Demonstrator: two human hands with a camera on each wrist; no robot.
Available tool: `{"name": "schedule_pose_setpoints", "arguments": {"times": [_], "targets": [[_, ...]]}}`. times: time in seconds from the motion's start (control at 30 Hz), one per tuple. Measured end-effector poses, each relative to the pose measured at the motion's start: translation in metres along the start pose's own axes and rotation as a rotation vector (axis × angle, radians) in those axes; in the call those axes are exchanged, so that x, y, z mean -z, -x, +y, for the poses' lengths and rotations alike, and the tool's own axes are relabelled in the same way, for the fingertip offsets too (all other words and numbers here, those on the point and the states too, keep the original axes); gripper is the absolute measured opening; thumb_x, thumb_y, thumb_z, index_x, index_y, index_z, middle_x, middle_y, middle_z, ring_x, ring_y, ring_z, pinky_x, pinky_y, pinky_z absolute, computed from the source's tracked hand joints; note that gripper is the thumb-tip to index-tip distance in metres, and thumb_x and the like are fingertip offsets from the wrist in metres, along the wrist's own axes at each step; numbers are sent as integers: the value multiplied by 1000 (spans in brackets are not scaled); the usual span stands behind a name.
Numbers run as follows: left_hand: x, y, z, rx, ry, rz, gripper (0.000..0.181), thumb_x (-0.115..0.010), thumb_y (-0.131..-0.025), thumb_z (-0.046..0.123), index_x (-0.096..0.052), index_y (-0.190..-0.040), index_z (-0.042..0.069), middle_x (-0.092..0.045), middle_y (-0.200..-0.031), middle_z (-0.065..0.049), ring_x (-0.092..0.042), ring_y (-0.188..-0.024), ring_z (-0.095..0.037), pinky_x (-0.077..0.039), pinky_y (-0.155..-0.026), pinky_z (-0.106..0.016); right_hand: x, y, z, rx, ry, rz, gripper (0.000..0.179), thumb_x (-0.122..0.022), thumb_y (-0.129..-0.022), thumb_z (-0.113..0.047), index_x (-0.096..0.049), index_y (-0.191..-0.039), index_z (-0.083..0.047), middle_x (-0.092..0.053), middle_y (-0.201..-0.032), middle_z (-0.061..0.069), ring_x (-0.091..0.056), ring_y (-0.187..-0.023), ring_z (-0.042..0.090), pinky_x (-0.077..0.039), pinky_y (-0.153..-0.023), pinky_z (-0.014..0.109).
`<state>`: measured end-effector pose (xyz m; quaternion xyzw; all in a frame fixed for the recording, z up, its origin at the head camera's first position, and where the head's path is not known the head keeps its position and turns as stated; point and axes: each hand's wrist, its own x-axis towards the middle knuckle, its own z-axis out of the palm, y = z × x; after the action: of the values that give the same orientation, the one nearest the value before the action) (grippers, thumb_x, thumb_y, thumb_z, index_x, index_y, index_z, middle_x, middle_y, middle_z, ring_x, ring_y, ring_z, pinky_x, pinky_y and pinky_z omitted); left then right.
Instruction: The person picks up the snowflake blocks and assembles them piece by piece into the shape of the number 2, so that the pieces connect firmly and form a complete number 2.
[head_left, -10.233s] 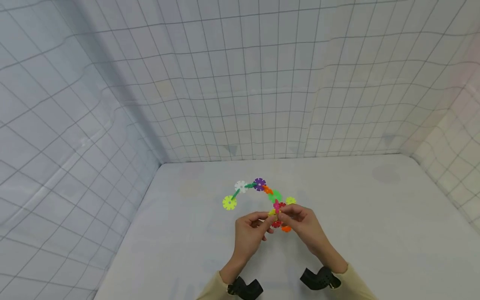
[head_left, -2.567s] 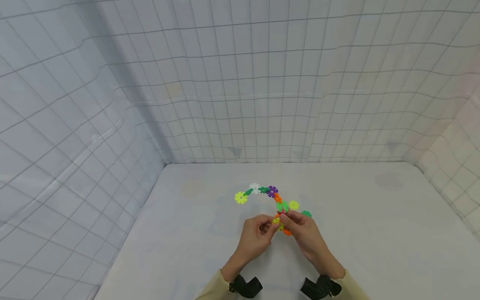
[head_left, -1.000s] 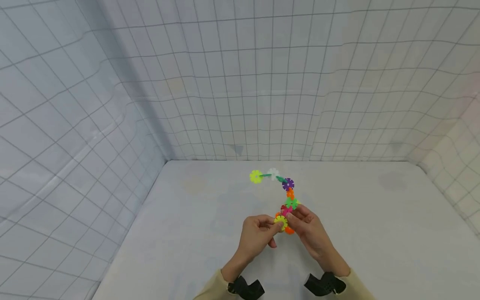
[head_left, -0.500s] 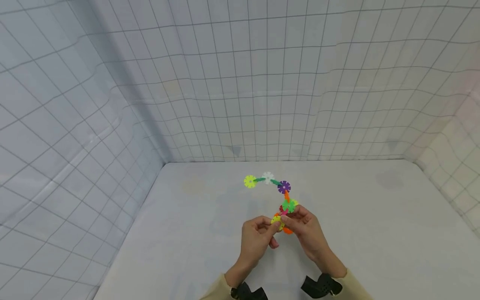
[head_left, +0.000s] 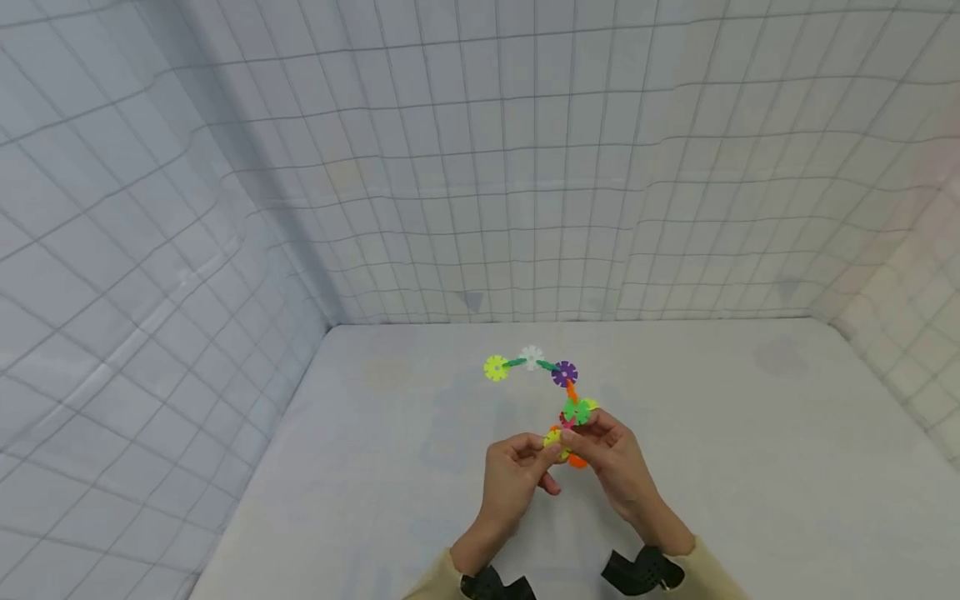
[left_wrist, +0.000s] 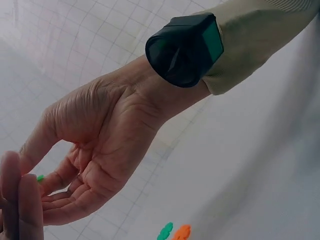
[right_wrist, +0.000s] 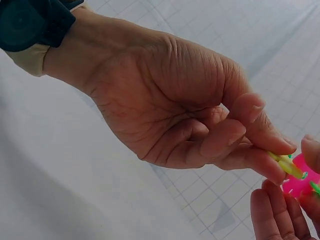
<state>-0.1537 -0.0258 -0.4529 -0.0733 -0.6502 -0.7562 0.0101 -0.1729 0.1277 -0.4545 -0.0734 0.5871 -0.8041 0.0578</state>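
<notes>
Both hands work on one chain of slotted plastic snowflake discs. In the head view a yellow snowflake disc (head_left: 553, 442) lies under the thumb of my left hand (head_left: 513, 475), which pinches it. My right hand (head_left: 618, 462) pinches the chain beside it, near a pink disc (head_left: 567, 423) and a green disc (head_left: 577, 412). From there the chain arcs away through an orange disc (head_left: 572, 392), a purple disc (head_left: 565, 374) and a white disc (head_left: 532, 358) to a yellow end disc (head_left: 496, 368). The right wrist view shows a yellow disc (right_wrist: 287, 165) edge-on between my right fingertips. Fingers hide several joints.
An orange disc (head_left: 577, 461) shows below the hands. The white-covered table (head_left: 375, 467) stretches around them, and a white gridded cloth (head_left: 480, 183) rises at its back and sides. Each wrist wears a black camera mount (head_left: 642, 571).
Over ten seconds the chain has shifted right and changed its curve. A teal disc seen right of my right hand 2.6 seconds ago is out of sight. Lately the chain's far end swung left.
</notes>
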Motion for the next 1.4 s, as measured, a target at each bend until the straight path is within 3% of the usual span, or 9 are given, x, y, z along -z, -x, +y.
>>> {"name": "schedule_pose_setpoints", "arguments": {"times": [0.1,0.23,0.43,0.63,0.9,1.03,1.2,1.3,1.4], "targets": [[1,0,7,-8,-8,-16,17,-65,-90,7,-68,-88,-10,-66,-79,-29,-57,-42,-8,-53,-51,-27,3,-2,0,-24,72,11,23,-67,-88,-6,-56,-103,8,-65,-96,12,-62,-84,20,-52,-77,33],[4,-2,7,-33,-2,13,16,-65,-90,4,-67,-87,-11,-65,-79,-30,-58,-44,-8,-53,-49,-28,7,-5,1,-70,163,10,36,-70,-87,-12,-56,-113,9,-65,-100,15,-64,-88,27,-53,-80,39],[14,-13,-16,-10,-30,77,16,-69,-88,11,-71,-88,-5,-66,-70,-19,-53,-41,-10,-47,-42,-21,9,-6,8,-52,246,-64,24,-68,-89,-16,-63,-94,7,-67,-94,25,-66,-84,32,-55,-68,38],[20,-18,-21,23,-131,16,17,-70,-87,15,-72,-90,-2,-54,-52,-6,-46,-39,-10,-46,-42,-21,9,-8,12,-55,228,-69,25,-69,-89,-16,-62,-96,7,-65,-94,28,-67,-82,28,-55,-70,36],[24,-30,-30,-31,-276,-102,25,-57,-97,18,-71,-105,-1,-66,-74,-15,-59,-57,-19,-53,-52,-26,14,-11,12,-62,192,24,24,-66,-90,-12,-59,-98,9,-66,-90,22,-67,-76,25,-55,-71,37],[23,-43,-43,-47,-505,-112,27,-55,-98,25,-72,-105,5,-68,-86,-7,-62,-75,-21,-52,-68,-26,20,-14,12,-58,156,100,20,-65,-91,-9,-59,-99,8,-65,-92,27,-68,-77,29,-56,-70,38],[22,-51,-62,-97,-867,-140,30,-73,-85,31,-71,-103,7,-59,-90,-1,-49,-82,-17,-42,-70,-27,24,-15,14,-64,109,135,18,-65,-90,-6,-59,-100,8,-67,-89,24,-68,-74,26,-56,-69,32],[20,-53,-67,-77,-972,-156,36,-76,-81,34,-66,-102,7,-51,-87,1,-42,-82,-16,-37,-68,-26,25,-15,13,-62,103,128,17,-64,-91,-5,-58,-100,8,-67,-86,20,-68,-75,26,-56,-69,31],[19,-56,-69,-71,-999,-163,32,-75,-82,32,-63,-99,8,-48,-86,1,-41,-82,-16,-38,-68,-26,26,-15,12,-74,122,147,17,-64,-91,-8,-59,-99,7,-67,-87,21,-68,-76,27,-55,-70,29]]}}
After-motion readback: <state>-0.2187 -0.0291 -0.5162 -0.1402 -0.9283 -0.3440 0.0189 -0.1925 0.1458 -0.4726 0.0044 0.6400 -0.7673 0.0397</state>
